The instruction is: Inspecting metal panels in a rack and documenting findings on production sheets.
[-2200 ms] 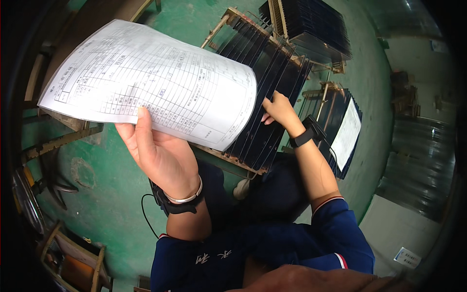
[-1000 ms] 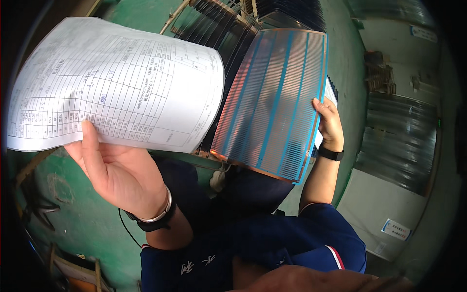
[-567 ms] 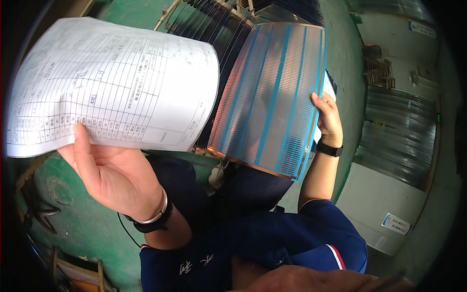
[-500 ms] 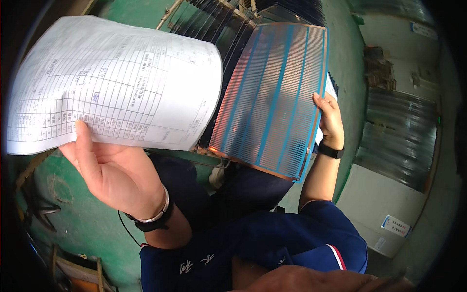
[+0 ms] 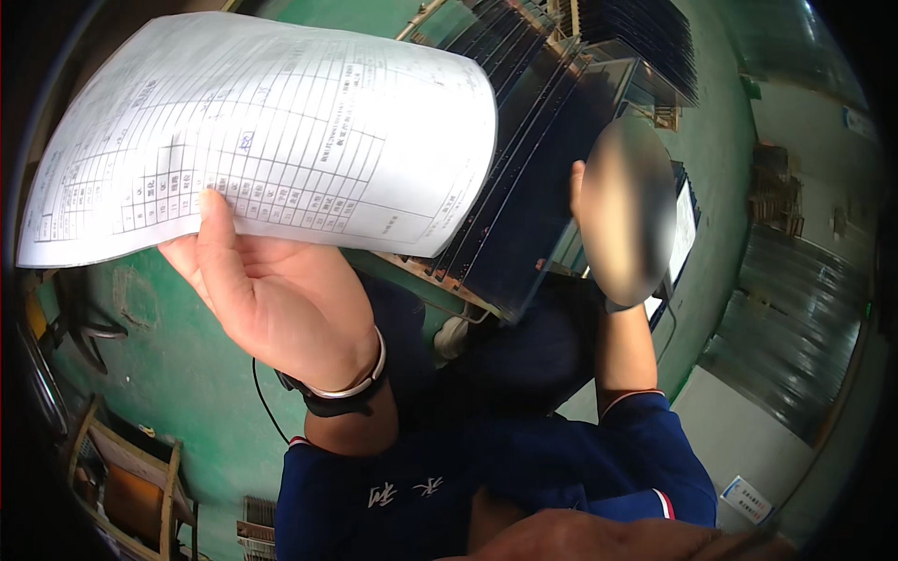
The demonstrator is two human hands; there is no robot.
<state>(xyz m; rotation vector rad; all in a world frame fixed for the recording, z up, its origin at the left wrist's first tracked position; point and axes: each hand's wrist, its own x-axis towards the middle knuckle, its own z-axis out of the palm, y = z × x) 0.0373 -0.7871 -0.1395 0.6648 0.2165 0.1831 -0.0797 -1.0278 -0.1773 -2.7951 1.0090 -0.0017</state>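
A large white printed sheet (image 5: 281, 140), ruled as a table with a few handwritten marks, curves upward at the left. My left hand (image 5: 276, 294) grips its near edge, thumb on the printed face and fingers behind. On the right, my right hand (image 5: 613, 220) is raised beside a dark flat panel (image 5: 557, 178) at the front of a rack. A blurred oval covers most of that hand; only the thumb side shows, so its grip cannot be made out. No copper-and-blue striped face is visible.
A rack (image 5: 486, 313) holds several thin dark panels on edge, with more dark panels (image 5: 645, 37) behind. White papers (image 5: 683, 229) lie beyond my right hand. A wooden-framed cart (image 5: 131, 467) stands at lower left, and ribbed clear sheeting (image 5: 795, 309) lines the right side.
The copper panel with blue stripes, held in my right hand before, no longer shows its striped face. My view has shifted, and the sheet sits farther right and higher, still in my left hand.
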